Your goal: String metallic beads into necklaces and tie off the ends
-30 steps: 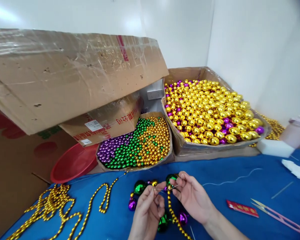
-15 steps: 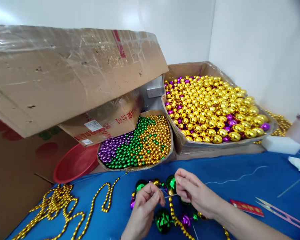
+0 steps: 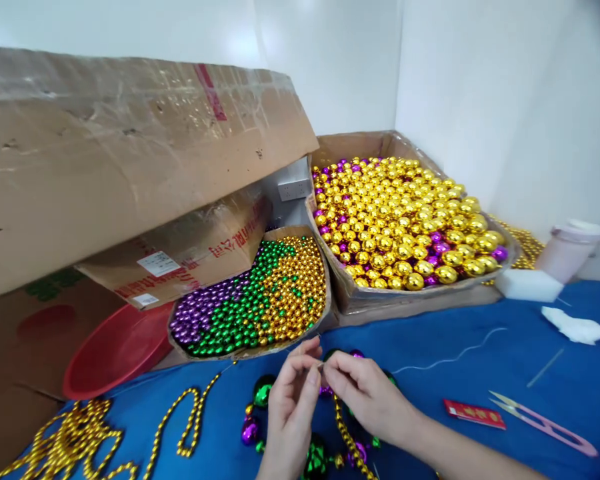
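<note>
My left hand (image 3: 293, 407) and my right hand (image 3: 367, 393) meet fingertip to fingertip above the blue cloth, each in a pinch. A thin pale string (image 3: 321, 365) shows only as a tiny bit between the fingertips; the rest is hidden. Beneath them lies a bead garland with large green balls (image 3: 263, 391), purple balls (image 3: 251, 431) and small gold ones, partly covered by my hands. A strand of small gold beads (image 3: 347, 433) hangs down below my right hand.
Cardboard boxes hold mixed small beads (image 3: 250, 300) and large gold balls (image 3: 400, 220). A red basin (image 3: 115, 347), gold bead strands (image 3: 75, 433), pink-handled snips (image 3: 545, 423), a red packet (image 3: 474, 413), white foam block (image 3: 530, 285) and crumpled tissue (image 3: 577, 325) lie around the blue cloth (image 3: 430, 387).
My hands have come together from apart, so the string stretched between them is now mostly hidden. The view has turned a little to the right.
</note>
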The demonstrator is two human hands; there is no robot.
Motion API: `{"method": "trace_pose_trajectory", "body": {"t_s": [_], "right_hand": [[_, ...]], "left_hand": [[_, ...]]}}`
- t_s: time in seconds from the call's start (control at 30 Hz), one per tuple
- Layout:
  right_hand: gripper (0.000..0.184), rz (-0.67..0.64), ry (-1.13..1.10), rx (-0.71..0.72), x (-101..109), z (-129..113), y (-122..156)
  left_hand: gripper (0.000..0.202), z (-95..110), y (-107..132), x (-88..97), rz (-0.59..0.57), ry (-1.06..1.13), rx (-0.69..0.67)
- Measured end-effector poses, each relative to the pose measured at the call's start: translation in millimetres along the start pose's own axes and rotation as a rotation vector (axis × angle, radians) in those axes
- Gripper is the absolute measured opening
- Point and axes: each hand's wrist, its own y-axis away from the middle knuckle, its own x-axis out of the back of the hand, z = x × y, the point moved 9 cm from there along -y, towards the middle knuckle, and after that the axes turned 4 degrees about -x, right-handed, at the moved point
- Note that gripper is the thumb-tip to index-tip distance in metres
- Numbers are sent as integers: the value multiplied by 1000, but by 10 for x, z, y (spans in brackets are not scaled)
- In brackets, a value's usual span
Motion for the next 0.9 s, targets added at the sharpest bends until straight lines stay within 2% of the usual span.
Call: {"method": "trace_pose_trajectory", "body": {"t_s": [0.03,0.1,0.13,0.2,0.3,0.4,0.5,0.6,0.77,0.9], "right_hand": [[31,17,-4,-1,41,-5,-8],[32,27,-16,0,116,-19,-26],[32,20,-21,1,145,-31,-37],[31,11,-29,0,201,-63,-67],[29,26,-66,-6,271,-118,-129],[27,65,-181,-26,336,-124,-215],[30,118,-388,-90,427,-9,-317],[31,179,-627,-157,524,163,-392],[36,236,-936,-224,555,371,-446],[39,242,-1049,-236,500,425,-463]], "left_hand": [[21,-97,45,-51,19,68,34],[48,-313,159,-184,18,162,96],[60,-410,212,-250,9,177,117],[71,-545,271,-336,12,156,128],[68,-592,212,-390,34,45,104],[67,-507,38,-415,42,-27,44],[66,-456,-120,-436,28,-34,19],[66,-440,-198,-466,-42,-73,-8],[34,-472,-244,-411,-109,-203,-42],[29,-507,-279,-324,-95,-246,-45]]}}
